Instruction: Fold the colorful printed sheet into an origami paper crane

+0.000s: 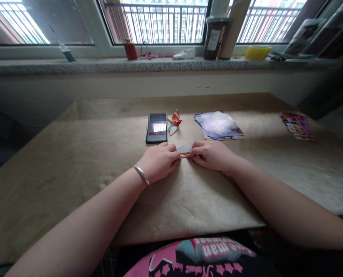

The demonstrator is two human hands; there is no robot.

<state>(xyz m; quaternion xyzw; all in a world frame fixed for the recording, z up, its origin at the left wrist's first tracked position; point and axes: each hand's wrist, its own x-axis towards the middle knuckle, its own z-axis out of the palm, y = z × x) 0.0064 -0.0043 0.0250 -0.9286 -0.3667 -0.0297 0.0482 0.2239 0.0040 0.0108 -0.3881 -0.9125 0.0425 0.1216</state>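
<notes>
A small piece of paper (184,148), pale on its upper face with a coloured strip along its near edge, lies on the table between my hands. My left hand (161,161), with a silver bangle at the wrist, pinches its left end. At the right end, the fingers of my right hand (207,154) are closed on the same paper. Just beyond my left hand lies a phone (156,132), its screen partly blurred. Beside the phone stands a small folded orange-red paper figure (176,119) with a pale pointed part. My fingers hide both ends of the paper.
A stack of printed paper sheets (219,125) lies beyond my right hand. Further right are several colourful cards (297,126). The windowsill (102,67) at the back bears a dark jar (215,38), a red container (130,50) and a yellow roll (258,52).
</notes>
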